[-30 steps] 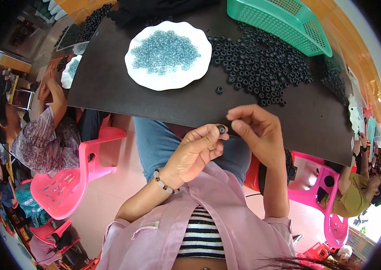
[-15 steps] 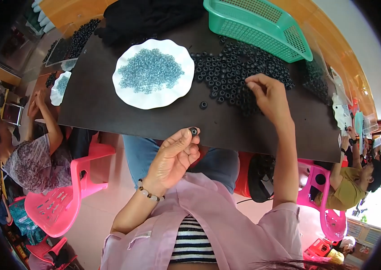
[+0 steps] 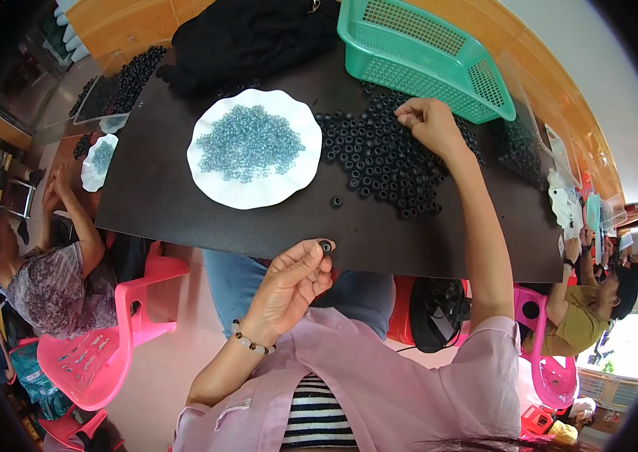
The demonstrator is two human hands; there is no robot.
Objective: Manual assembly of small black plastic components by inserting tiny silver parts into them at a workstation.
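My left hand (image 3: 289,282) pinched a small black ring (image 3: 325,245) at its fingertips, just off the near edge of the dark table (image 3: 161,196); its hole faced up toward me, though its long axis was too small to judge; my right hand (image 3: 428,124) reached into the pile of black rings (image 3: 386,162), fingers curled down; whether they gripped anything was hidden; a white plate (image 3: 217,188) of blue beads sat beside the pile.

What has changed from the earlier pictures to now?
The right hand left the left hand and went forward to the pile of black rings, where it now rests. The left hand still pinches one black ring near the table edge. The white plate of blue beads stayed.
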